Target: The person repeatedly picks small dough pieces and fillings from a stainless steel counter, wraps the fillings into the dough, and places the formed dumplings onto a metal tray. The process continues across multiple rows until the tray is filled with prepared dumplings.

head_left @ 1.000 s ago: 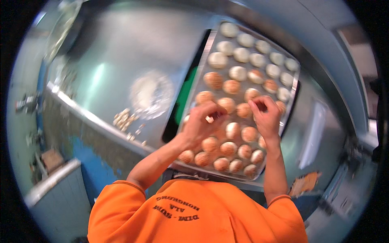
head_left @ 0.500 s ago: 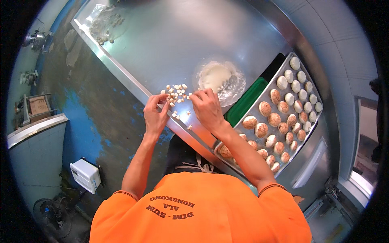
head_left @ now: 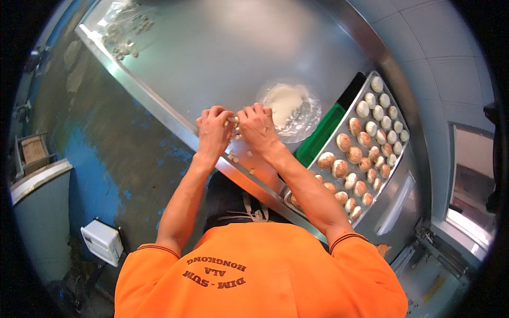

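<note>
Near the front edge of the metal table, my left hand (head_left: 214, 130) and my right hand (head_left: 258, 127) are close together, their fingers curled in around small pale cut pieces (head_left: 233, 122). Some of these pieces show between the two hands; the curled fingers hide the others. More loose pieces (head_left: 233, 157) lie on the tabletop just below my hands. Beyond my right hand is a clear dish (head_left: 313, 124) with a thick white paste (head_left: 283, 100) in it.
A metal tray (head_left: 400, 149) of round white and brown-topped buns (head_left: 354, 155) stands at the right, beside a green tray (head_left: 321, 135). A clear plastic bag (head_left: 119, 32) with small bits lies at the far left corner. A white bin (head_left: 102, 242) sits on the floor at left.
Both hands have moved together over the loose pieces, with the fingers curled in. The whole view has shifted slightly, and fewer pieces show on the table.
</note>
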Motion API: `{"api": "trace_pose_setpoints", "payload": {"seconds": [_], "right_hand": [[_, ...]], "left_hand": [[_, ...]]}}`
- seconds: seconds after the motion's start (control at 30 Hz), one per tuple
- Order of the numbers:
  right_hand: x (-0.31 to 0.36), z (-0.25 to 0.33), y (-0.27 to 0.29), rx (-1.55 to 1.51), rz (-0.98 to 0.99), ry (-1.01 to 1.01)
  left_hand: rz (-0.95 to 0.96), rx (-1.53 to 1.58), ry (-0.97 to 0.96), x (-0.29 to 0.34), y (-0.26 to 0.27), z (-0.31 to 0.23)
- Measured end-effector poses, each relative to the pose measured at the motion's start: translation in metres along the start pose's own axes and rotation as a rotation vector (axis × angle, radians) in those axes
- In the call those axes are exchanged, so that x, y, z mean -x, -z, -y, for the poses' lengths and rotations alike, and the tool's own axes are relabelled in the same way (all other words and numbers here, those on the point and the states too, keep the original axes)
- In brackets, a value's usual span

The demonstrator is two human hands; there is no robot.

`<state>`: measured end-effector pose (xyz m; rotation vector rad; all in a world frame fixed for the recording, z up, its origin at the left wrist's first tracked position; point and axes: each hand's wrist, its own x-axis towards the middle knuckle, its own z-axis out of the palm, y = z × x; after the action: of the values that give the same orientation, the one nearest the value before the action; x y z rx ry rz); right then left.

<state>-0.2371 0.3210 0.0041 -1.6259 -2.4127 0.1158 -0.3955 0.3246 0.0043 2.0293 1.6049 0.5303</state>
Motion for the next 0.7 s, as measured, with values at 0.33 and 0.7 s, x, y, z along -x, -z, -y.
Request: {"api": "trace_pose_setpoints", "payload": {"seconds": [0.33, 0.7], "right_hand": [[0.065, -0.095, 0.054, -0.371, -0.14, -0.431], [0.072, -0.108, 0.025, -0.245, -0.148, -0.341]], "left_hand": [[-0.037, 0.346, 0.005, -0.006, 0.009, 0.002], [0.185, 1.223, 0.397, 0.014, 0.02, -0.018]]}}
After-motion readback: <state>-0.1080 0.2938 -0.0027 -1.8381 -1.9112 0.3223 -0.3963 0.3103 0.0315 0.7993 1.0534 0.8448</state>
